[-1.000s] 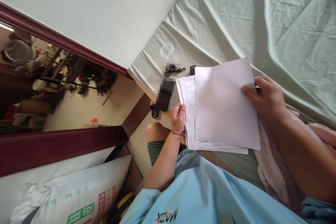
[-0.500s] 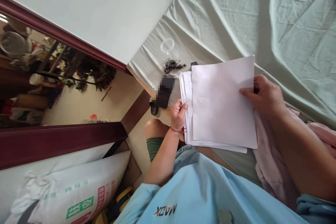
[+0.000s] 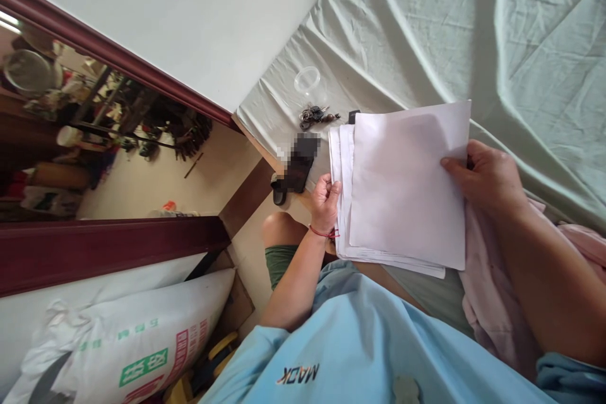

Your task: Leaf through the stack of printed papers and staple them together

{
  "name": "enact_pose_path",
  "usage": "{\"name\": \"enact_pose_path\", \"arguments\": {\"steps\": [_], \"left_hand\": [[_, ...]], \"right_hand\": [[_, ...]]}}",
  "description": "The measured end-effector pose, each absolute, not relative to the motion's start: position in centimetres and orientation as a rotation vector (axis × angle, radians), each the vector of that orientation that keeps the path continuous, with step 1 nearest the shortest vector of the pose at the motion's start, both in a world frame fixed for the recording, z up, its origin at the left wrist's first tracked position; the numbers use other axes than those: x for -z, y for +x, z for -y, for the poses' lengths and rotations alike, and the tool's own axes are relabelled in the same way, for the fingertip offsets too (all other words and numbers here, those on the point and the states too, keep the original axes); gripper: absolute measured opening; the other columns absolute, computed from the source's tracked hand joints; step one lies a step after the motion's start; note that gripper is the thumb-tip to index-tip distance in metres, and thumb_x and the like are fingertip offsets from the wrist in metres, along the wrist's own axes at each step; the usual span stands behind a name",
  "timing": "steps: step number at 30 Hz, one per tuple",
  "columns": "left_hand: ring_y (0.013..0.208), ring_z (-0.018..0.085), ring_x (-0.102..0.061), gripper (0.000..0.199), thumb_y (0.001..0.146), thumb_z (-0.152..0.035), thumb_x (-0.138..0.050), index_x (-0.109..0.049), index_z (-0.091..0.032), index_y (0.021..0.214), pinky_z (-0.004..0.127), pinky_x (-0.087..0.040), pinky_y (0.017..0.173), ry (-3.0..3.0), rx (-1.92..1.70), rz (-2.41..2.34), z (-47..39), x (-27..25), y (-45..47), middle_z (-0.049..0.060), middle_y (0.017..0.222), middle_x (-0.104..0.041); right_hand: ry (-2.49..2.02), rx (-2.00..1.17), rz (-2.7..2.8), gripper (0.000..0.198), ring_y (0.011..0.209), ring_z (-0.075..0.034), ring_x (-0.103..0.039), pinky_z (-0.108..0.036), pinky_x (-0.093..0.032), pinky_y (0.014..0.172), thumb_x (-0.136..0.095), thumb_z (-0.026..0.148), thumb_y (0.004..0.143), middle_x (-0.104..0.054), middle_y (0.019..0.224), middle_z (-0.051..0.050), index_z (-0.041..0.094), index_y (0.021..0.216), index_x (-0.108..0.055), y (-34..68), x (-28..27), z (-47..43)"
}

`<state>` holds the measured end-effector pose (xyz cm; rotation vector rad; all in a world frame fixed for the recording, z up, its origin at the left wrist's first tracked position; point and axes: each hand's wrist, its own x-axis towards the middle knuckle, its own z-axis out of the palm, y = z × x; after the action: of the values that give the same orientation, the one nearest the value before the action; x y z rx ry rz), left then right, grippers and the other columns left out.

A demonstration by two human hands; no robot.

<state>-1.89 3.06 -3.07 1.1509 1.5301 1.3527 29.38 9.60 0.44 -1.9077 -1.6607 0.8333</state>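
A stack of white paper sheets (image 3: 345,202) lies over my lap, its left edge gripped between the thumb and fingers of my left hand (image 3: 326,203). On top, a blank sheet (image 3: 407,183) sits shifted to the right of the others. My right hand (image 3: 487,173) pinches this sheet's right edge, thumb on its face and fingers behind. The sheets below fan out slightly along the left and bottom edges. My left wrist wears a red string bracelet (image 3: 324,233).
On the pale green bedsheet (image 3: 426,25) lie a clear round container (image 3: 307,81), a bunch of keys (image 3: 315,116) and a dark, partly blurred flat object (image 3: 299,167). Pink cloth (image 3: 483,290) is under my right forearm. A white printed sack (image 3: 142,334) stands at lower left, beside a doorway.
My right hand and the top sheet have moved slightly to the right, showing more of the sheets beneath at the left. My left hand keeps its grip. The view has shifted a little.
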Motion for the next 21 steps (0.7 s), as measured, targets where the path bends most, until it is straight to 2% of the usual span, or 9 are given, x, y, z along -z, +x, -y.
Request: {"name": "enact_pose_path", "arguments": {"steps": [3,9,15,21], "left_hand": [[0.064,0.014,-0.055,0.044,0.087,-0.062,-0.070,-0.066,-0.021,0.101,0.026,-0.044,0.065,1.155,-1.313,-1.570,-3.00,3.11,-1.95,-0.001,0.074,-0.067],[0.078,0.018,-0.058,0.039,0.092,-0.060,-0.064,-0.069,-0.022,0.097,0.028,-0.044,0.077,1.299,-1.262,-1.624,-3.07,2.65,-2.00,0.001,0.084,-0.067],[0.077,0.017,-0.054,0.035,0.097,-0.055,-0.060,-0.068,-0.022,0.096,0.027,-0.043,0.077,1.284,-1.237,-1.648,-2.88,2.72,-1.92,0.000,0.081,-0.062],[0.076,0.015,-0.057,0.035,0.091,-0.054,-0.069,-0.069,-0.019,0.088,0.025,-0.047,0.076,1.131,-1.223,-1.595,-3.20,3.02,-2.37,-0.001,0.078,-0.064]], "right_hand": [[-1.922,-0.853,1.655,0.023,0.061,-0.016,-0.048,-0.032,-0.034,0.062,-0.059,0.046,0.075,-0.053,0.065,0.002,0.024,0.074,-0.052,29.39,-0.59,-9.69],[-1.911,-0.879,1.649,0.023,0.062,-0.016,-0.048,-0.033,-0.034,0.062,-0.058,0.047,0.075,-0.054,0.066,0.002,0.024,0.076,-0.054,29.47,-0.52,-9.80],[-1.915,-0.902,1.604,0.023,0.063,-0.016,-0.048,-0.032,-0.035,0.063,-0.059,0.046,0.076,-0.055,0.067,0.002,0.023,0.080,-0.060,29.61,-0.78,-9.84],[-1.837,-0.958,1.558,0.024,0.065,-0.016,-0.051,-0.030,-0.036,0.063,-0.061,0.044,0.076,-0.059,0.070,0.002,0.022,0.085,-0.063,29.72,-0.62,-9.80]]}}
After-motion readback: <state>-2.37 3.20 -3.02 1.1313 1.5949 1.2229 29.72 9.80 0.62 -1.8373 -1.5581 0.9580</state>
